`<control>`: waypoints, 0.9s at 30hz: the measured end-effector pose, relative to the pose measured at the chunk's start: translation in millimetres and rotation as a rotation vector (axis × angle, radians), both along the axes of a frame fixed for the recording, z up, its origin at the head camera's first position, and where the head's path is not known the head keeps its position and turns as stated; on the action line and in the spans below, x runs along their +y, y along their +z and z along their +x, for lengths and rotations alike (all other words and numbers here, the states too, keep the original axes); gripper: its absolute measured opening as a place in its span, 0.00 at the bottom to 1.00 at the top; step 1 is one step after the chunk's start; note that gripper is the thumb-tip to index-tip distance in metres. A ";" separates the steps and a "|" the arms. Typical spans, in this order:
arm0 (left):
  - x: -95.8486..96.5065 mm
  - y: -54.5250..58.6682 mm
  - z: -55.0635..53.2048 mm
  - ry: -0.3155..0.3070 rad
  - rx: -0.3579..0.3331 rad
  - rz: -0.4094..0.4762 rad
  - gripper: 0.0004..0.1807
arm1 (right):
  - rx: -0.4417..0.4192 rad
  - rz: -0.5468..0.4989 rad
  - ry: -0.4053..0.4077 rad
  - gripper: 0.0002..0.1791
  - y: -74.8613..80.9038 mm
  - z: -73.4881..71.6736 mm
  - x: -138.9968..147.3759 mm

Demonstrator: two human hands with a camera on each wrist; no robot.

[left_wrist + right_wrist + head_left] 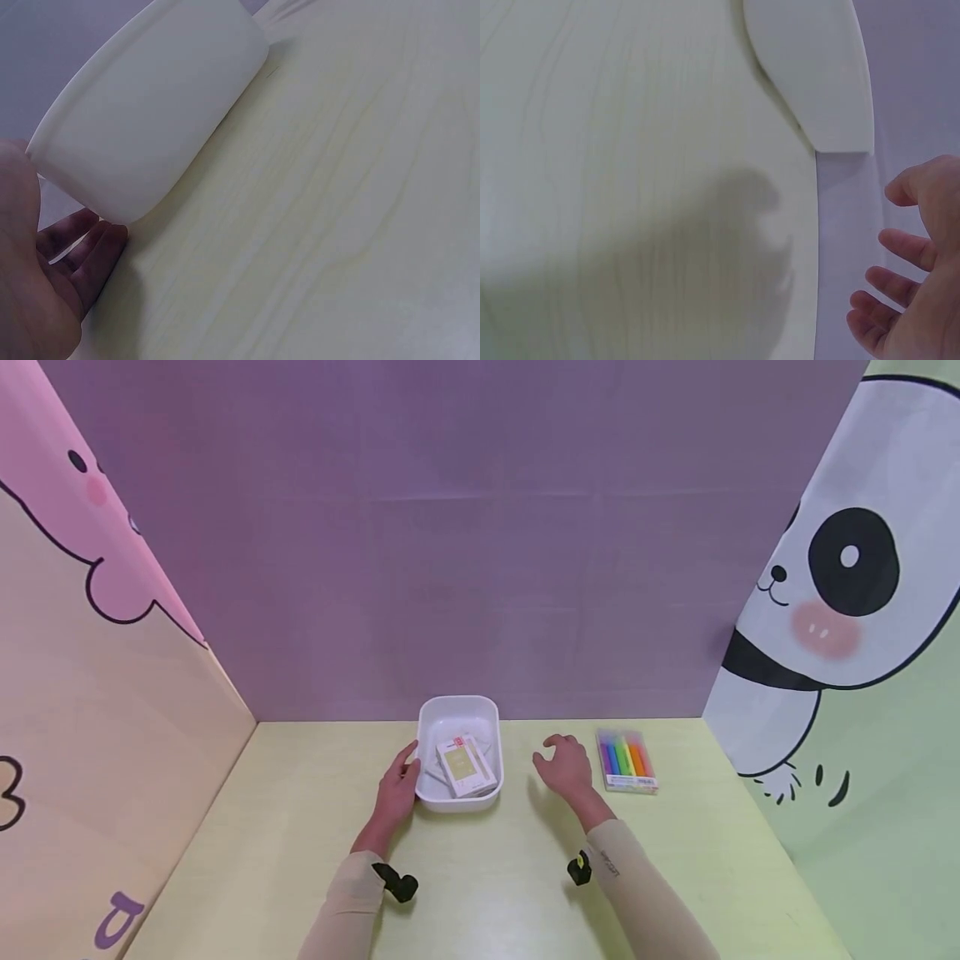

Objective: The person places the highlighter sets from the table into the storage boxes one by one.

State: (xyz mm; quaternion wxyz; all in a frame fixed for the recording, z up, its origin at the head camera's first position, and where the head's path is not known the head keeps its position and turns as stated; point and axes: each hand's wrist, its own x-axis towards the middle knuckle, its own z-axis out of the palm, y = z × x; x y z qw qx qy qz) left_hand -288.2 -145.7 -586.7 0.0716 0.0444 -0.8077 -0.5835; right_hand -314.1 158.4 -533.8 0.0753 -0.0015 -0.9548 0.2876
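A white plastic bin (459, 805) stands toward the back of the table, holding small boxes, the top one a white box with a gold panel (465, 767). My left hand (396, 787) rests against the bin's left wall, with its thumb near the rim. In the left wrist view its fingers (103, 255) lie by the bin's lower corner. Right of the bin, my right hand (566, 766) is above the table, fingers loosely bent and apart, holding nothing. Next to it lies a clear pack of colored markers (627, 762).
The pale wood-grain table (480, 893) ends at a purple backdrop (480, 568). A panel with a pink cartoon figure (112, 527) stands on the left, one with a panda (832, 593) on the right. Each sleeve bears a small black wrist camera (579, 867).
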 end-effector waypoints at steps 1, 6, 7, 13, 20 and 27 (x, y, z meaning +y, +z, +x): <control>0.1 0.3 0.3 -0.003 0.002 0.001 0.24 | 0.003 0.002 -0.001 0.20 -1.0 0.1 1.7; 0.0 2.0 1.2 0.007 0.004 -0.002 0.24 | 0.013 0.000 0.011 0.19 -5.2 0.8 10.8; 0.0 2.2 1.4 0.009 0.001 -0.003 0.24 | 0.016 0.001 0.016 0.19 -5.9 1.1 12.8; -0.3 1.1 0.5 0.005 -0.009 0.006 0.24 | 0.031 0.031 0.026 0.19 -10.5 0.4 25.1; -0.7 0.5 0.1 0.008 -0.013 0.013 0.24 | 0.030 -0.001 0.055 0.20 -11.8 0.7 39.0; 0.7 1.7 0.2 0.004 -0.001 0.006 0.24 | 0.078 -0.026 0.043 0.19 -14.6 4.4 55.2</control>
